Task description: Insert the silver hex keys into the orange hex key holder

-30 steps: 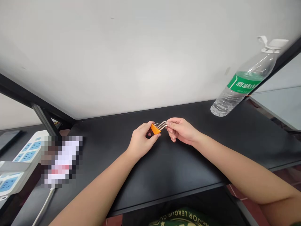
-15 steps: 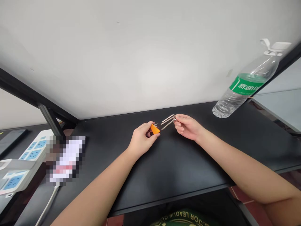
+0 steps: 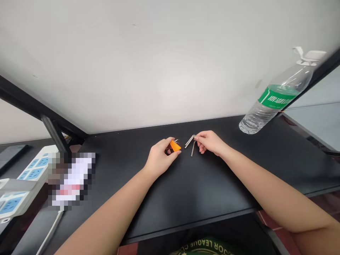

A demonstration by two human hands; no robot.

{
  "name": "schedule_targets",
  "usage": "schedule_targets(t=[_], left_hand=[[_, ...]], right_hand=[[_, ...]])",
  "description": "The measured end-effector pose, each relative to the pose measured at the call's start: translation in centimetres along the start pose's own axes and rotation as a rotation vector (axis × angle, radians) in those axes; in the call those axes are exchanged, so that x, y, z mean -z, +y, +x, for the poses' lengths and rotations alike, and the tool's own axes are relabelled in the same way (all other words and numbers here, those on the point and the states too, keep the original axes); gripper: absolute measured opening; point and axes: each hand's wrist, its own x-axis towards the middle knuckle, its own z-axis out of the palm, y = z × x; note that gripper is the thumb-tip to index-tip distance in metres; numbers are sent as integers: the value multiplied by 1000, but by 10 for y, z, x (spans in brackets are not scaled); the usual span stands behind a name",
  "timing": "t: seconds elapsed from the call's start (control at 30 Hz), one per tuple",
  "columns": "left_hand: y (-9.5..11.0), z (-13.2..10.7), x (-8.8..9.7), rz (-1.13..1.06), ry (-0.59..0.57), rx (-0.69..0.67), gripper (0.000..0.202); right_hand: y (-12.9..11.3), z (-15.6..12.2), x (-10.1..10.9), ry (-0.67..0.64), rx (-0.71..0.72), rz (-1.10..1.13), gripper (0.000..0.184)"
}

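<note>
My left hand [image 3: 160, 156] is closed round a small orange holder [image 3: 175, 145] with short metal key ends sticking out of it, low over the black table [image 3: 186, 184]. My right hand [image 3: 211, 142] pinches the bent ends of two silver hex keys [image 3: 191, 142] just right of the holder. The keys' long shafts point down-left and splay apart, their tips at or near the tabletop.
A clear water bottle [image 3: 278, 92] with a green label stands at the far right. A white power strip [image 3: 18, 184] with blue sockets and a cord lies at the left, beside a blurred-out object [image 3: 70, 180]. A white wall rises behind the table.
My right hand has drawn two hex keys out of the orange holder, moved right, then lowered them toward the table. The left hand stays put with the holder.
</note>
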Motion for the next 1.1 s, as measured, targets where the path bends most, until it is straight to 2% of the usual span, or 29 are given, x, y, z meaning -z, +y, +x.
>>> schedule_targets(t=[0.23,0.3,0.47,0.6,0.8,1.1], left_hand=[[-1,-1,0,5,-14,-8,39],[0,-1,0,5,-20,-7,39],[0,-1,0,7,-20,-13,39],[-1,-1,-1,-2,-22,-5,40],[2,-1,0,6,-19,-18,39],[2,-2,-1,4,-12,-16,41]], right_hand=[[-5,-6,9,13,56,-436,9],[-7,-8,13,31,95,-567,11],[-5,-9,21,66,363,-888,17],[-2,-7,20,39,455,-965,11],[-2,-8,12,91,429,-1100,12],[-5,-17,5,61,407,-1073,3]])
